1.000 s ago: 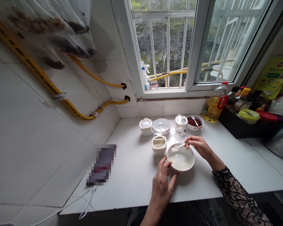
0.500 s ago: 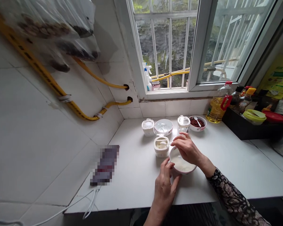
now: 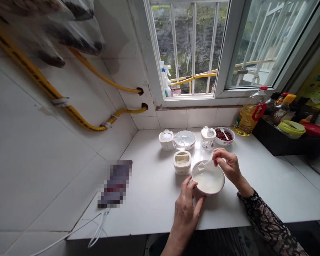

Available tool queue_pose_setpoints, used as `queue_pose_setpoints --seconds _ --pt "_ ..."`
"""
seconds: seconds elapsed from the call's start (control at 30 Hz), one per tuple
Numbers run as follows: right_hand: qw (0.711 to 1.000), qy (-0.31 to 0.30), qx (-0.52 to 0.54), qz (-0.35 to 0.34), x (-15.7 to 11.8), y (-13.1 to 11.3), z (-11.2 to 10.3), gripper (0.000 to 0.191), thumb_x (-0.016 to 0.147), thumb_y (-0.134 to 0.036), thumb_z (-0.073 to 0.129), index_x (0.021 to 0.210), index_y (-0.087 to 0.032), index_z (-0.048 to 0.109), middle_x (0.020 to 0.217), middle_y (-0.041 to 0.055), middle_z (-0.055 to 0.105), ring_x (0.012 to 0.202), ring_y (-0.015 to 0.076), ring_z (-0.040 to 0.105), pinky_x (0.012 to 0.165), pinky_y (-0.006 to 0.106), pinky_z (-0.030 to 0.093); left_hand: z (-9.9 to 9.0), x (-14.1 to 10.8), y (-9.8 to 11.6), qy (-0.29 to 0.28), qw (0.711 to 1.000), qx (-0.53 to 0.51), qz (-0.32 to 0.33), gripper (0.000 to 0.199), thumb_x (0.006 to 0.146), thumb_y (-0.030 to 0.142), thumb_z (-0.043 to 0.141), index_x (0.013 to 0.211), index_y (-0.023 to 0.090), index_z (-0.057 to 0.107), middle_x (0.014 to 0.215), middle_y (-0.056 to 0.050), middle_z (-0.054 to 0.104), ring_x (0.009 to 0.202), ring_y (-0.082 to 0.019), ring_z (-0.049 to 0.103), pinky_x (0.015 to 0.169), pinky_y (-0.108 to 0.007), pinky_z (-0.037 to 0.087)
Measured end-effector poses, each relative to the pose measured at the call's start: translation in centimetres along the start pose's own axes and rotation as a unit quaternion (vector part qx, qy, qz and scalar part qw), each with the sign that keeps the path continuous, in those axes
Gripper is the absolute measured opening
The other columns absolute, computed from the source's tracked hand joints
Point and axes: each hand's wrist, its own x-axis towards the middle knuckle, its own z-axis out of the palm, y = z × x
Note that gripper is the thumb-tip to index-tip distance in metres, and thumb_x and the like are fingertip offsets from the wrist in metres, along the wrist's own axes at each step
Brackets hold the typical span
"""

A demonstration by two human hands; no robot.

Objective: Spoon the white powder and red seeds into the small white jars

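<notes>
My right hand (image 3: 228, 165) pinches the handle of a small white spoon (image 3: 202, 166), its scoop over the far left part of a white bowl (image 3: 208, 194). Pale, whitish contents lie in the bowl; their kind I cannot make out. Against the bowl's left side rests my left hand (image 3: 188, 206), fingers on the rim and thumb at the near side, steadying it. Just left of the bowl stands a square cream seasoning jar (image 3: 182, 170) with its lid up and pale contents inside.
Behind are a white-filled jar (image 3: 166, 145), a clear-looking bowl (image 3: 185, 145), another lidded jar (image 3: 208, 142) and a bowl of dark red beans (image 3: 231, 142) with a spoon. An oil bottle (image 3: 245, 121) and a black condiment box (image 3: 264, 140) stand right. A cable (image 3: 102, 224) hangs over the front edge.
My right hand has moved right, bringing the spoon out of the seasoning jar and over the bowl. My left hand stays at the bowl. The camera view has shifted slightly.
</notes>
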Motion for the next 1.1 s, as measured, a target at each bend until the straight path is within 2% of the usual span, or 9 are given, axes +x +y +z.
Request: queue_pose_setpoints --seconds 0.2,0.33,0.47,0.53,0.6,0.67,0.8,0.87,1.1 --pt "0.987 -0.129 -0.080 -0.057 0.1 0.5 0.6 0.017 0.077 -0.013 0.051 0.066 -0.024 0.058 0.056 -0.0041 0.057 0.054 0.0153 0.048 0.097 0.046 0.041 0.1 0.0 0.0 0.004 1.000 -0.001 -0.003 0.037 0.088 0.014 0.058 0.122 0.025 0.047 0.136 -0.014 0.054 0.104 -0.023 0.069 0.072 -0.032 0.062" --pt "0.985 -0.169 -0.023 -0.010 -0.1 0.4 1.1 0.020 0.075 -0.011 0.049 0.065 -0.025 0.060 0.057 -0.0045 0.062 0.055 0.0159 0.050 0.102 0.047 0.039 0.3 0.0 0.0 0.001 1.000 0.002 -0.004 0.044 0.087 0.013 0.059 0.127 0.025 0.045 0.137 -0.013 0.053 0.115 -0.026 0.065 0.073 -0.032 0.063" --pt "0.987 -0.141 0.023 0.073 0.1 0.4 0.9 0.022 0.074 -0.013 0.049 0.063 -0.025 0.064 0.049 -0.0032 0.060 0.062 0.0193 0.055 0.099 0.044 0.042 0.5 0.0 0.0 -0.001 1.000 0.000 -0.005 0.047 0.085 0.011 0.061 0.127 0.025 0.045 0.137 -0.013 0.052 0.117 -0.026 0.064 0.076 -0.033 0.063" --pt "0.984 -0.119 0.053 0.119 0.3 0.4 0.8 0.020 0.073 -0.017 0.050 0.061 -0.023 0.064 0.050 -0.0010 0.060 0.065 0.0202 0.057 0.084 0.038 0.047 0.6 0.0 0.0 -0.005 1.000 -0.002 -0.008 0.046 0.085 0.011 0.061 0.125 0.025 0.045 0.138 -0.013 0.051 0.116 -0.026 0.064 0.076 -0.033 0.063" --pt "0.973 -0.099 0.109 0.178 0.5 0.5 0.8 0.018 0.071 -0.021 0.051 0.060 -0.021 0.064 0.049 -0.0008 0.059 0.058 0.0179 0.055 0.068 0.033 0.046 0.6 0.1 -0.1 -0.004 1.000 -0.005 -0.010 0.045 0.085 0.012 0.061 0.125 0.025 0.046 0.138 -0.013 0.051 0.113 -0.025 0.065 0.074 -0.033 0.062" --pt "0.953 -0.082 0.174 0.235 0.6 0.7 0.8 0.016 0.068 -0.023 0.052 0.059 -0.020 0.065 0.045 -0.0019 0.057 0.049 0.0148 0.050 0.060 0.030 0.043 0.6 0.1 -0.1 -0.001 1.000 -0.008 -0.008 0.043 0.086 0.013 0.060 0.124 0.025 0.046 0.138 -0.013 0.051 0.106 -0.023 0.067 0.072 -0.033 0.062" --pt "0.919 -0.050 0.255 0.296 0.9 1.0 0.9 0.013 0.061 -0.024 0.054 0.055 -0.019 0.065 0.041 -0.0019 0.056 0.048 0.0141 0.050 0.064 0.031 0.046 0.4 0.1 -0.2 -0.001 1.000 -0.010 -0.004 0.038 0.087 0.016 0.059 0.122 0.025 0.047 0.137 -0.013 0.052 0.084 -0.017 0.070 0.069 -0.033 0.062" --pt "0.909 -0.038 0.276 0.310 0.9 1.2 0.8 0.012 0.060 -0.025 0.055 0.055 -0.019 0.065 0.040 -0.0020 0.056 0.049 0.0146 0.050 0.067 0.032 0.047 0.4 0.1 -0.2 -0.003 1.000 -0.005 0.000 0.038 0.088 0.016 0.059 0.122 0.025 0.047 0.137 -0.013 0.053 0.080 -0.016 0.070 0.067 -0.032 0.061" --pt "0.895 -0.010 0.311 0.319 0.9 1.6 0.3 0.010 0.065 -0.026 0.059 0.065 -0.019 0.066 0.048 -0.0014 0.058 0.058 0.0169 0.055 0.076 0.035 0.047 0.0 0.0 0.0 -0.010 1.000 0.000 0.003 0.038 0.089 0.014 0.056 0.124 0.025 0.046 0.138 -0.015 0.052 0.108 -0.023 0.068 0.069 -0.029 0.062"
